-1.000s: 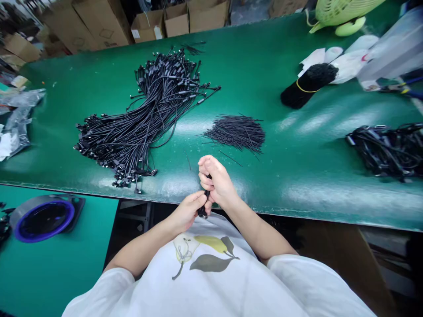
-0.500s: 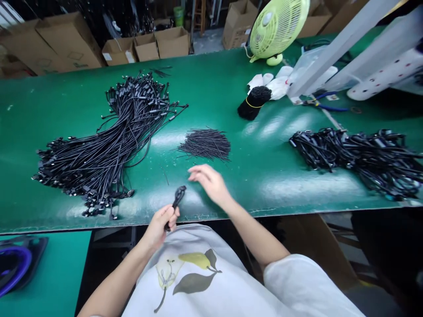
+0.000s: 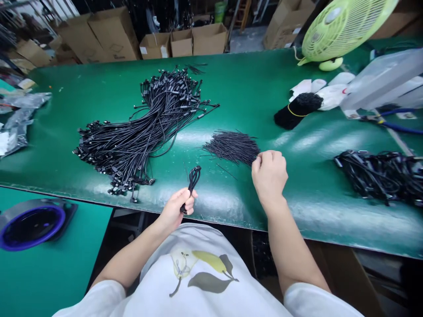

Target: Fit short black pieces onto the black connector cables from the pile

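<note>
My left hand [image 3: 180, 203] is closed around a folded black cable [image 3: 194, 177], its loops sticking up above the fist near the table's front edge. At the right end of a pile of thin black twist ties [image 3: 231, 145], my right hand [image 3: 270, 176] pinches with thumb and finger together. Its fingertips touch the tie ends, and whatever is between them is hidden. One loose twist tie [image 3: 227, 171] lies in front of the pile. To the left is a large heap of unfolded black cables [image 3: 145, 127]. Folded cables [image 3: 380, 176] lie in a row at the right.
A yellow-banded black bundle [image 3: 297, 110] lies behind the ties, beside white rolls [image 3: 333, 90]. A green fan [image 3: 343, 26], blue-handled pliers [image 3: 393, 119] and plastic bags [image 3: 20, 119] are on the green table [image 3: 244, 88]. A purple-rimmed round object [image 3: 33, 226] sits on the lower left surface.
My right hand has moved right and forward from beside the left hand to the pile of twist ties, its fingers closing. My left hand still holds the folded cable. The view has shifted left.
</note>
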The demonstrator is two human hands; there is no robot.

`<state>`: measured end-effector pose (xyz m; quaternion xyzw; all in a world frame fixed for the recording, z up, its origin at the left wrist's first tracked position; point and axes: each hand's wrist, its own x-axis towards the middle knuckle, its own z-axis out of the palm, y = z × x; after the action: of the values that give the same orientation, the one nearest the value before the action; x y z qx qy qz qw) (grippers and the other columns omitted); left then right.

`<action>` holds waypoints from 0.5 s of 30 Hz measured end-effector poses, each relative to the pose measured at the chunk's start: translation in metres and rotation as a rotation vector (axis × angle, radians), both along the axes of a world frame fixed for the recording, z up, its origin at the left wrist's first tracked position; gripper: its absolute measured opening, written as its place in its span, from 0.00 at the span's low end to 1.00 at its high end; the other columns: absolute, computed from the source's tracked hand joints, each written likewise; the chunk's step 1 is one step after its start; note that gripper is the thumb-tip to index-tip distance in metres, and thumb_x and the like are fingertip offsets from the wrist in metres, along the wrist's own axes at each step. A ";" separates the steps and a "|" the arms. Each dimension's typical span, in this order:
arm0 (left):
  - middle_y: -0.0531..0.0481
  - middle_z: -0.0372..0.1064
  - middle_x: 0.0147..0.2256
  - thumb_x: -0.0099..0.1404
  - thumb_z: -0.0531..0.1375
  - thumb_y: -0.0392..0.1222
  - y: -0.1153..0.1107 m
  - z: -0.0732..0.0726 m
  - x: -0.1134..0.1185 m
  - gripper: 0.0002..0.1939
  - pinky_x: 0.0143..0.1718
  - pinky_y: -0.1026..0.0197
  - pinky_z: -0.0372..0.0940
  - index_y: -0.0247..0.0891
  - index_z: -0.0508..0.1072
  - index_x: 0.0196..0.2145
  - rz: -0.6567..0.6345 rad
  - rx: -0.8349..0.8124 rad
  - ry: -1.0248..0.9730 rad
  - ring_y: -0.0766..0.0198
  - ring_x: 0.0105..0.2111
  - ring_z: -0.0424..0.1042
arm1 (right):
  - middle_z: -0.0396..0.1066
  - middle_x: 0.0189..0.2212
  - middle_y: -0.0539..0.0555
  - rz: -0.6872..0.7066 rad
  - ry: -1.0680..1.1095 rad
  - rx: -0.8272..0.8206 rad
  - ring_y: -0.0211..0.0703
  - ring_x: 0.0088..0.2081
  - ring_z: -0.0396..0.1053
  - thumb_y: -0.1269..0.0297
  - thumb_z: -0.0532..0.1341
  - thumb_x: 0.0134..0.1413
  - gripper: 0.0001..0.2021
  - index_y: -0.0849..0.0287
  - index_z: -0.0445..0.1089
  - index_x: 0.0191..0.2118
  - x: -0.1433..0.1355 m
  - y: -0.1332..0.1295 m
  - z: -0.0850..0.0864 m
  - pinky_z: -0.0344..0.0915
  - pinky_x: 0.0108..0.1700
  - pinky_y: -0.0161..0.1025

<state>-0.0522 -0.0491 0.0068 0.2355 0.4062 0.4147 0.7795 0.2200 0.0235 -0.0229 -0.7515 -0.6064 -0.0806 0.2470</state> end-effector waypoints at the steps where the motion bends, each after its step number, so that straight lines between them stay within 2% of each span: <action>1: 0.59 0.51 0.20 0.57 0.67 0.51 0.000 0.000 0.001 0.20 0.20 0.70 0.46 0.31 0.71 0.36 0.001 0.000 -0.010 0.75 0.19 0.48 | 0.69 0.41 0.63 0.066 0.078 0.006 0.51 0.42 0.65 0.65 0.51 0.62 0.12 0.62 0.70 0.41 -0.011 -0.008 0.003 0.60 0.40 0.43; 3: 0.60 0.52 0.21 0.57 0.67 0.51 -0.001 0.000 0.003 0.24 0.20 0.69 0.46 0.33 0.69 0.45 0.002 -0.002 -0.035 0.74 0.19 0.49 | 0.71 0.38 0.59 0.317 0.313 -0.057 0.48 0.40 0.67 0.64 0.52 0.62 0.11 0.60 0.71 0.39 -0.042 -0.024 0.006 0.62 0.43 0.42; 5: 0.60 0.53 0.21 0.58 0.67 0.50 -0.002 -0.002 0.005 0.29 0.20 0.69 0.46 0.35 0.65 0.52 0.001 -0.002 -0.052 0.74 0.19 0.49 | 0.72 0.34 0.55 0.586 0.587 -0.181 0.43 0.35 0.69 0.63 0.53 0.62 0.10 0.58 0.71 0.36 -0.077 -0.041 0.006 0.64 0.39 0.38; 6: 0.60 0.52 0.21 0.58 0.66 0.51 -0.003 -0.003 0.006 0.31 0.20 0.69 0.46 0.34 0.65 0.54 0.005 0.009 -0.048 0.74 0.19 0.49 | 0.72 0.32 0.53 0.664 0.699 -0.232 0.41 0.33 0.68 0.63 0.54 0.61 0.10 0.58 0.71 0.35 -0.092 -0.049 0.006 0.64 0.37 0.36; 8: 0.60 0.52 0.21 0.59 0.65 0.53 -0.003 -0.008 0.004 0.30 0.20 0.68 0.47 0.31 0.67 0.52 0.028 0.064 -0.005 0.74 0.19 0.49 | 0.71 0.30 0.52 0.708 0.813 -0.275 0.39 0.29 0.67 0.63 0.55 0.61 0.09 0.58 0.70 0.34 -0.115 -0.060 0.007 0.63 0.32 0.35; 11: 0.59 0.53 0.22 0.61 0.62 0.56 -0.003 -0.017 -0.004 0.28 0.21 0.67 0.49 0.29 0.71 0.48 0.077 0.169 0.107 0.74 0.20 0.51 | 0.70 0.29 0.52 0.762 0.735 -0.236 0.38 0.29 0.67 0.63 0.56 0.61 0.08 0.58 0.71 0.36 -0.126 -0.063 0.009 0.64 0.32 0.34; 15: 0.58 0.57 0.24 0.60 0.61 0.57 -0.003 -0.021 -0.014 0.28 0.21 0.68 0.51 0.30 0.70 0.48 0.113 0.192 0.168 0.75 0.19 0.52 | 0.72 0.34 0.55 0.902 0.448 -0.094 0.42 0.35 0.71 0.63 0.54 0.64 0.10 0.58 0.72 0.41 -0.126 -0.053 0.014 0.67 0.38 0.37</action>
<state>-0.0660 -0.0519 -0.0147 0.3195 0.4412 0.4737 0.6920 0.0942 -0.0298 -0.0091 -0.4238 -0.8058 0.2249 0.3471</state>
